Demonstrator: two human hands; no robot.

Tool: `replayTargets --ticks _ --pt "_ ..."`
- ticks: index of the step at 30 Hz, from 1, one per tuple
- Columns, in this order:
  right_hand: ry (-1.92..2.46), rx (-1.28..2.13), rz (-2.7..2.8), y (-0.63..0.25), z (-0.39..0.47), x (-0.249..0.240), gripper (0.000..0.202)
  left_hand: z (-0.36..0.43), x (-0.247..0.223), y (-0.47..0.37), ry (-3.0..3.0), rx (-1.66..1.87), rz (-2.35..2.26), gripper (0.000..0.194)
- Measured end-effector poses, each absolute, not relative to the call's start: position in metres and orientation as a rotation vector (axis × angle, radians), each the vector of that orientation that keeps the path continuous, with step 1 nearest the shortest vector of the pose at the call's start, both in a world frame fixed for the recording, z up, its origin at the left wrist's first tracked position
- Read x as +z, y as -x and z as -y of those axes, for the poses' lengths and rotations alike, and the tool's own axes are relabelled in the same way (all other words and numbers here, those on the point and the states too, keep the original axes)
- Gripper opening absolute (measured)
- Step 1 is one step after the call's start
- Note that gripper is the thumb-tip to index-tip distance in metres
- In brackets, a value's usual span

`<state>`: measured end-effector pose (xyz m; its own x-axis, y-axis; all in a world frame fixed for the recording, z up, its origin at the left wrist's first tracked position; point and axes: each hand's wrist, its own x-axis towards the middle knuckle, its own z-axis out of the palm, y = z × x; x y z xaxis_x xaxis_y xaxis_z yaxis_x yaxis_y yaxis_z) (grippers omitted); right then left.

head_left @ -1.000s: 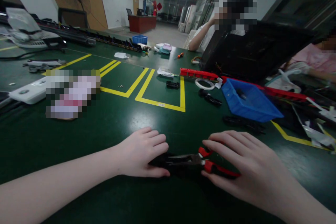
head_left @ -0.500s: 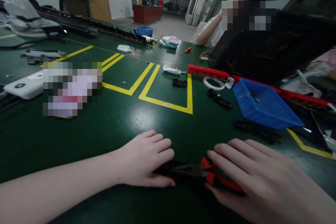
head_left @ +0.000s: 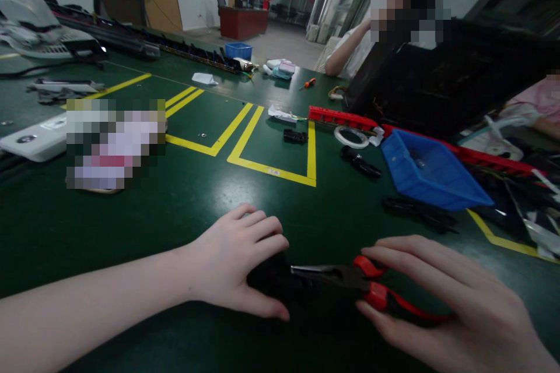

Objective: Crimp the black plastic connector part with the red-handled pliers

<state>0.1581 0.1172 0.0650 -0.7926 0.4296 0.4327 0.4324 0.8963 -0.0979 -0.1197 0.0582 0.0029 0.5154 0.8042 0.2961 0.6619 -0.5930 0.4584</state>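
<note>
My right hand (head_left: pixel 455 297) grips long-nose pliers (head_left: pixel 345 277) by their red handles, the jaws pointing left. Their tip reaches a dark, black object (head_left: pixel 280 280) under my left hand (head_left: pixel 245 262). Those left fingers are curled over the black piece, with the thumb along its near side. Most of this piece is hidden by the hand and shadow, so its kind does not show. Whether the jaws clamp it I cannot tell.
Beyond my hands stands a blue bin (head_left: pixel 433 172) beside a long red strip (head_left: pixel 341 118). Black parts (head_left: pixel 361 162) and a tape roll (head_left: pixel 351 137) lie near it. To the left are a phone (head_left: pixel 118 151) and a white device (head_left: pixel 39 137). A person (head_left: pixel 350 46) sits across the table.
The pliers and my right hand have shifted right, and the handles are spread wider. More of the black piece shows beside my left hand, which has moved slightly. The view has shifted a little.
</note>
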Motion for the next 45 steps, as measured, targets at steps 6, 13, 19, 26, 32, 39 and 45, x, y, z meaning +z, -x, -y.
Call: replayTargets --ticks 6,13,19,26,32,39,45 --pt "0.686 0.117 2.492 -0.156 -0.103 0.035 0.027 -0.046 0.018 0.106 -2.053 0.979 -1.054 0.026" --pt "0.674 0.029 2.478 -0.165 -0.098 0.02 0.031 -0.041 0.015 0.101 -2.083 0.997 -1.053 0.012" --pt "0.618 -0.052 2.518 -0.172 -0.107 0.017 0.031 -0.043 0.01 0.105 -2.226 0.933 -1.107 0.012" --pt "0.641 -0.065 2.48 -0.17 -0.102 0.01 0.033 -0.044 0.003 0.104 -2.394 0.896 -1.131 0.012" --pt "0.687 -0.052 2.452 -0.166 -0.098 0.008 0.031 -0.044 0.005 0.102 -2.443 0.876 -1.193 0.014" --pt "0.648 -0.098 2.467 -0.168 -0.096 0.015 0.031 -0.042 0.007 0.101 -2.504 0.835 -1.26 0.019" --pt "0.701 -0.134 2.461 -0.171 -0.099 0.021 0.03 -0.041 0.007 0.103 -2.441 0.936 -1.188 0.017"
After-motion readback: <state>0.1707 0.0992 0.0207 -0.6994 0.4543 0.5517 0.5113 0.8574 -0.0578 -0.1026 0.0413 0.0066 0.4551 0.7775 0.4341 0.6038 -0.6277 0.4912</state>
